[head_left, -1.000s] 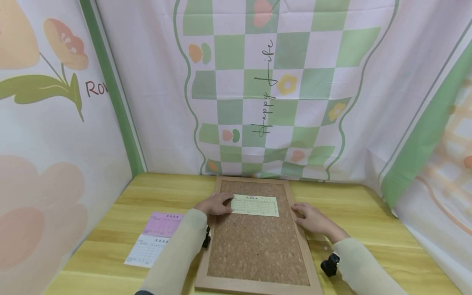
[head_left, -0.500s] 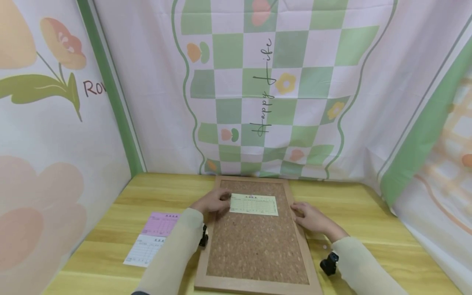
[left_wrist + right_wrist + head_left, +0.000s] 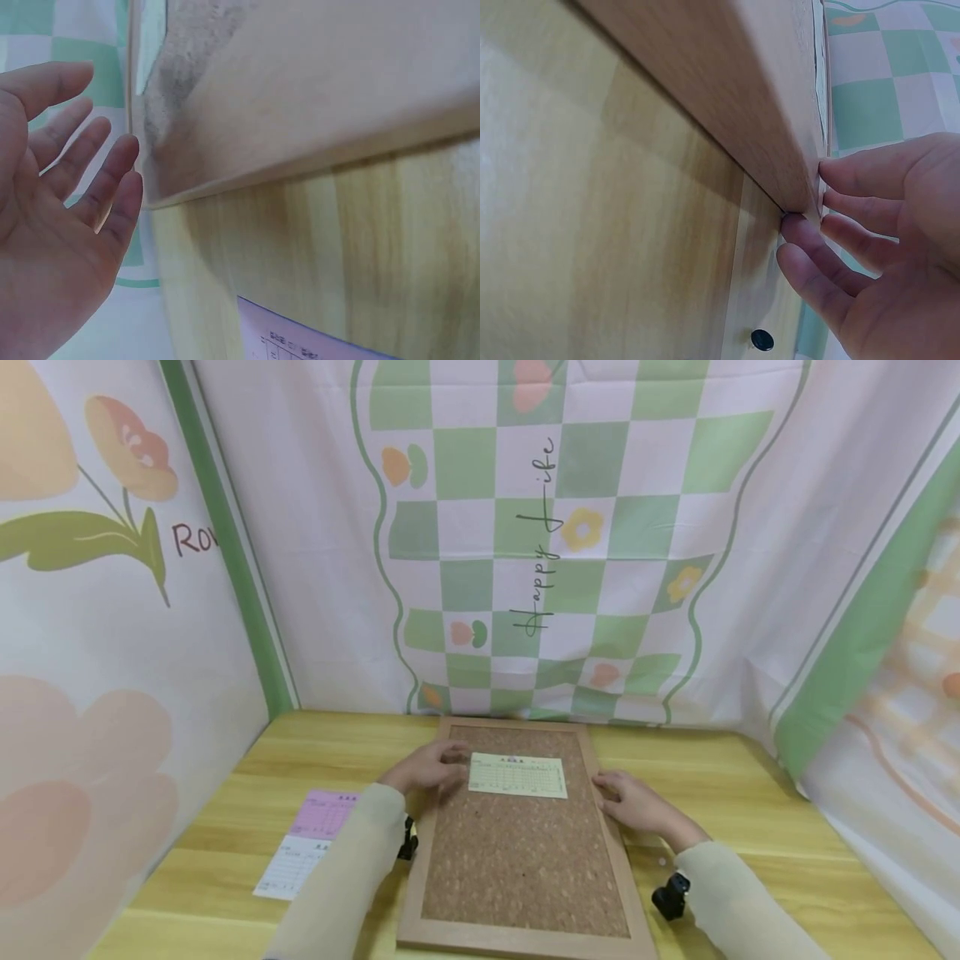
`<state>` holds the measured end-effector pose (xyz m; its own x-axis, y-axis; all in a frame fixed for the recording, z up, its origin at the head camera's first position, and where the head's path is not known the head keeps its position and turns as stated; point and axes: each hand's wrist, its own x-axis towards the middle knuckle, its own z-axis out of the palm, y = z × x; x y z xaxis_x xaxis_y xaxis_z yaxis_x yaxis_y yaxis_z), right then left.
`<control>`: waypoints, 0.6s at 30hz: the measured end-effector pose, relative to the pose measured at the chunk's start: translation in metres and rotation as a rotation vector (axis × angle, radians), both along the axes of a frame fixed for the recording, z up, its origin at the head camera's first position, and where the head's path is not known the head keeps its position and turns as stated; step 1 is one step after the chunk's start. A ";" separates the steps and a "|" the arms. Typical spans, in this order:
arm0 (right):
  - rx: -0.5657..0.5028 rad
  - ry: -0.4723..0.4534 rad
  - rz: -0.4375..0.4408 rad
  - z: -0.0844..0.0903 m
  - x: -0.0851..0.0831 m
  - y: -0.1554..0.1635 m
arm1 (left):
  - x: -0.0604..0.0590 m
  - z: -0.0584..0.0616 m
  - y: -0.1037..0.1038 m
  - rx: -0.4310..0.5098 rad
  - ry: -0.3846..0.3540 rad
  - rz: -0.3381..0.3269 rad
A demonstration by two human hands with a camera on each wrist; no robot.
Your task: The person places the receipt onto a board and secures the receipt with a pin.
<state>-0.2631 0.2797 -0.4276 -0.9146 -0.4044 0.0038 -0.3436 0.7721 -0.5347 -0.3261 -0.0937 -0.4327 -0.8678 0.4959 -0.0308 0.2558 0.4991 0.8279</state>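
While I watch the head view, the pale yellow form slip lies flat on the upper part of the cork board, just right of the left hand in the centre of the frame. From here I cannot tell whether those fingertips touch the slip's left edge or stop just short of it. My left wrist view shows the fingers straight and slightly spread, holding nothing, with the board's wooden frame just beside them.

To the right of the slip, the right hand rests at the board's right frame rail, apart from the paper. In the right wrist view its fingers are loosely extended and press against the frame's outer edge; they grip nothing.

As for the slip, it is a small rectangle, wider than tall, printed with a fine grid of lines and a short heading at its top; the print is too small for me to read. It sits square to the board, near the top rail.

Left of the board, in the lower left of the frame, a pink slip and a white slip lie on the desk, partly covered by the left sleeve. A small dark pin lies on the desk near the right hand.
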 end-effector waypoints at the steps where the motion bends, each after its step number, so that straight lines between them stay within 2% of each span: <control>1: -0.001 -0.002 0.000 0.000 0.000 0.000 | -0.001 -0.001 0.000 0.006 -0.002 -0.001; 6: -0.003 0.012 0.007 -0.001 0.000 -0.001 | 0.000 0.001 -0.002 0.010 0.015 -0.020; 11: -0.012 0.011 0.016 -0.001 -0.001 0.000 | 0.008 0.009 -0.004 0.007 0.031 -0.022; 18: -0.022 0.000 0.014 -0.001 -0.001 0.001 | 0.009 0.009 -0.014 -0.017 0.053 -0.030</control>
